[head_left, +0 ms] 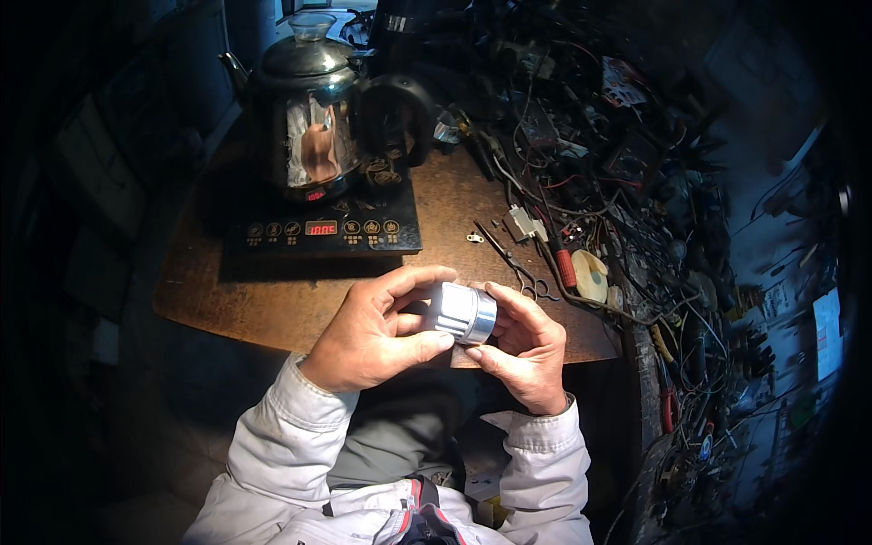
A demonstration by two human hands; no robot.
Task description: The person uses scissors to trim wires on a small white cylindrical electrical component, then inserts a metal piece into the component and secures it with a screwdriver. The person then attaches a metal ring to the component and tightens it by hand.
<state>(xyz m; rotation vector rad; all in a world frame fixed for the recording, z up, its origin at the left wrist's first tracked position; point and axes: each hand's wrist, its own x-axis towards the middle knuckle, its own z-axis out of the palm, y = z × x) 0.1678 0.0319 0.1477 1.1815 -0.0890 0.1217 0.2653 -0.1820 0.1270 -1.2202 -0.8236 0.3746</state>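
A short silvery metal cylinder, ribbed along its left part and with a smooth shiny band at its right end, is held tilted between my two hands above the table's front edge. My left hand grips the ribbed left part with thumb and fingers. On the smooth right end, the thumb and fingertips of my right hand are closed. My fingers hide parts of the cylinder, and its exact kind does not show. Just beyond my right hand lie dark-handled scissors on the wood.
A shiny kettle stands on a black induction cooker with a lit red display, at the back left of the wooden table. Tangled cables, a red-handled tool and a small brass-coloured part lie to the right.
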